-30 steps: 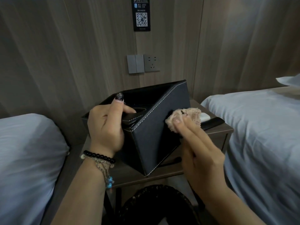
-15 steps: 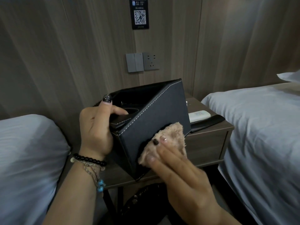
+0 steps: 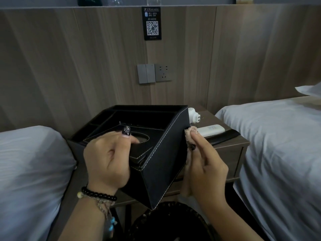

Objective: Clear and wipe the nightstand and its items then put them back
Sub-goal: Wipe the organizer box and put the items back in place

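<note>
A black leather tissue box organizer with white stitching is held tilted above the wooden nightstand. My left hand grips its near top edge, thumb over the tissue slot. My right hand holds a beige fluffy cloth against the box's right side, fingers pointing up. On the nightstand behind lie a white remote, a black flat tray under it and a small white device.
White beds flank the nightstand, left and right. A dark woven bin stands below the box. The wood-panel wall carries switches and a socket and a QR sign.
My right hand has moved the cloth from the box's front face round to its right side and up. The box has been tipped flatter, showing more of its top.
</note>
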A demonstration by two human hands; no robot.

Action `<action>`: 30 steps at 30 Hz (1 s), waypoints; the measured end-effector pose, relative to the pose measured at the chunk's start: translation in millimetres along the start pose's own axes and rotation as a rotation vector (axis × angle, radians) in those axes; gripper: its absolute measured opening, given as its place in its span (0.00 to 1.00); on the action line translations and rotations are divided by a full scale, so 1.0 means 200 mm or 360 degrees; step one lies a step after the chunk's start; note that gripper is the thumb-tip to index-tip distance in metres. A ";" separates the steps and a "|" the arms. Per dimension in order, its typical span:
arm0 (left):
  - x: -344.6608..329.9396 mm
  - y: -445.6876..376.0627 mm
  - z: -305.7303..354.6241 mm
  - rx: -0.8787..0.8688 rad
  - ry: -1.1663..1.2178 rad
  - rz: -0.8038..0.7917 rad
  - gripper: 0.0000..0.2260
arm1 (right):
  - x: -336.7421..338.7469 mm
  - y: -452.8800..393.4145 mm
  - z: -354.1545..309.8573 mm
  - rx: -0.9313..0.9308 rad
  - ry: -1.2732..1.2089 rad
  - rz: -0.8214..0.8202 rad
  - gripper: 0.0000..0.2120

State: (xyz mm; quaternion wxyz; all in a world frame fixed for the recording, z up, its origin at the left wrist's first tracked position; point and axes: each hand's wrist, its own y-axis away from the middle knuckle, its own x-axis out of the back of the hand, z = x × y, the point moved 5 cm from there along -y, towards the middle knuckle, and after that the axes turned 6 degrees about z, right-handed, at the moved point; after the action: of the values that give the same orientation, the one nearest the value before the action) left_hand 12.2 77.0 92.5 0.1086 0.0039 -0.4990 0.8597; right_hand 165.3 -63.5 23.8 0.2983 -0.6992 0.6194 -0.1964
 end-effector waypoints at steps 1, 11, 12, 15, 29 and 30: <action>0.01 0.01 0.01 -0.0044 -0.0054 -0.0001 0.21 | -0.02 -0.01 0.02 -0.0177 -0.0049 -0.0011 0.19; -0.06 0.05 0.00 -0.0215 -0.0559 -0.0093 0.22 | -0.07 0.03 -0.02 -0.0535 -0.0218 -0.0107 0.19; -0.09 0.05 0.01 -0.0233 -0.0615 -0.0085 0.20 | -0.07 0.03 -0.04 -0.0505 -0.0231 -0.0141 0.20; -0.20 0.06 0.02 -0.0244 -0.0810 -0.0048 0.17 | -0.07 0.02 -0.08 -0.0424 -0.0241 -0.0197 0.20; 0.15 -0.13 -0.33 0.0394 -0.0862 -0.0166 0.18 | -0.03 0.03 -0.08 0.0219 -0.0103 -0.0321 0.21; 0.20 -0.12 -0.39 0.0448 -0.0969 -0.0272 0.22 | -0.03 0.05 -0.12 0.0411 -0.0054 -0.0329 0.19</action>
State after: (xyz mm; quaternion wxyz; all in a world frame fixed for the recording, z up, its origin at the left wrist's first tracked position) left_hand -13.4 163.5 78.5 0.0248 0.3169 -0.3831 0.8673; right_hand 142.1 -62.0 35.2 0.3743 -0.7182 0.5086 -0.2922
